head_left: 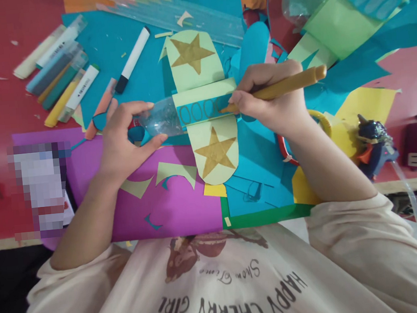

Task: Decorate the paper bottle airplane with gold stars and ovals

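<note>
A clear plastic bottle (160, 118) lies on its side, wrapped in pale green paper with a blue strip (197, 112) that bears a row of drawn ovals. Two pale green rounded wings (186, 81), each with a brown star, stick out from it. My left hand (120, 135) grips the bottle's neck end between thumb and fingers. In my right hand (274, 96) is a brown marker (290, 82), its tip on the blue strip beside the ovals. Blue paper tail pieces (254, 44) show behind my right hand, which partly hides them.
Several markers (60, 72) lie at the upper left, with a black-capped marker (133, 60) nearer. Paper scraps cover purple (176, 208) and blue sheets. Scissors (285, 146) lie partly under my right forearm. A glue gun (375, 143) stands right; another paper-covered bottle (343, 25) lies upper right.
</note>
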Demonstrator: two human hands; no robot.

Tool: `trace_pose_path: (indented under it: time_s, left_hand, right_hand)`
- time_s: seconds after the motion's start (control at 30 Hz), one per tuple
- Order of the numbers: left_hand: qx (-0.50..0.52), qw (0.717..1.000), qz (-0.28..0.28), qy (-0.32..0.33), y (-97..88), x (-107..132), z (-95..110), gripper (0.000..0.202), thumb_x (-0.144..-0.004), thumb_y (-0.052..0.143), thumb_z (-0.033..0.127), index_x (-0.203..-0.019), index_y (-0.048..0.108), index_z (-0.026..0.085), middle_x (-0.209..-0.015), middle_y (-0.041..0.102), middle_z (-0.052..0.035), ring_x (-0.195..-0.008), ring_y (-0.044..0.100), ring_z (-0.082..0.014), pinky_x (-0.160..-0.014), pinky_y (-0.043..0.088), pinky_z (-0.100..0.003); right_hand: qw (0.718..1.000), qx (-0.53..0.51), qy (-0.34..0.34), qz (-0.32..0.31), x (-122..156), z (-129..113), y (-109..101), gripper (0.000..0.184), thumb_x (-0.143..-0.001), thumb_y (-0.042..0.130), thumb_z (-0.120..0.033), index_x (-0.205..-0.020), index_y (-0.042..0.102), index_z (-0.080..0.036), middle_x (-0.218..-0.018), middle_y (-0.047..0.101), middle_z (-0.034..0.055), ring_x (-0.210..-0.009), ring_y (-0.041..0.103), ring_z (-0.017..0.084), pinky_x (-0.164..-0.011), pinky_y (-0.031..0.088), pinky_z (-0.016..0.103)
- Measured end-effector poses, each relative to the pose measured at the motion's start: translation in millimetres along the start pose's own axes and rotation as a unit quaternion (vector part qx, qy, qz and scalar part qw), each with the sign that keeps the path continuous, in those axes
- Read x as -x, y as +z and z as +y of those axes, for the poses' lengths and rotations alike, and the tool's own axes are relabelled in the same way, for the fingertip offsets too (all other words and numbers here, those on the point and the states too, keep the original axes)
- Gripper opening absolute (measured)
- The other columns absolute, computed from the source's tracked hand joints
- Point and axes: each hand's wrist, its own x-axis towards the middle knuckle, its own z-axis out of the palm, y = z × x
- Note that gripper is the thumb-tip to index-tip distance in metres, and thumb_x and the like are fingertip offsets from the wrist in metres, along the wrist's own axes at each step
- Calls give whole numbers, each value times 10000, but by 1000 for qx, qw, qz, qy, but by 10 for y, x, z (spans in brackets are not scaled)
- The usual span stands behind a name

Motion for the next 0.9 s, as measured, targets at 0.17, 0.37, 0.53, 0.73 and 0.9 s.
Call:
trace_pose_path:
  time_s: [0.17, 0.37, 0.53, 0.73, 0.9]
  left_hand:
    - [4, 1000, 1, 2, -4, -6, 5, 515, -865, 608, 632, -1210, 526, 258, -1083, 654, -19, -1019, 678, -206, -1150, 328, -581]
    - [14, 1000, 7, 0, 9, -7, 8, 493, -865, 635, 592, -1208, 538, 252, -1098, 659, -41, -1016, 679, -226, -1098, 392, -584]
    - [8, 1000, 13, 5, 17, 2, 13, 483, -869, 623, 598, -1208, 541, 263, -1096, 663, -30, -1011, 685, -218, -1143, 308, -613]
    - [12, 1000, 8, -7, 9, 16, 12, 488, -865, 630, 594, -1212, 542, 262, -1110, 660, -27, -1036, 678, -216, -1160, 285, -604]
    - [12, 1000, 5, -12, 18, 16, 1, 492, -860, 636, 592, -1217, 538, 268, -1117, 657, -21, -1047, 675, -214, -1169, 280, -596]
  right_hand:
    - [1000, 4, -15, -15, -15, -10, -26, 432, -878, 607, -513, -587, 530, -204, -574, 585, -17, -518, 518, 83, -506, 488, 262]
    - [999, -16, -26, 18, -54, -120, -5, 495, -846, 621, -521, -510, 448, -201, -503, 499, -32, -455, 409, 58, -409, 333, 243]
    - [994, -84, 6, 65, -60, -75, 14, 512, -836, 589, -618, -549, 434, -223, -475, 538, -42, -387, 440, 59, -379, 346, 241]
    - [990, -103, 1, 92, -50, -76, 37, 464, -827, 610, -626, -599, 484, -243, -487, 603, -37, -391, 511, 87, -401, 385, 272]
    - [989, -86, -15, 121, -46, -144, 74, 461, -836, 623, -590, -583, 499, -226, -478, 596, -52, -387, 515, 77, -396, 346, 262]
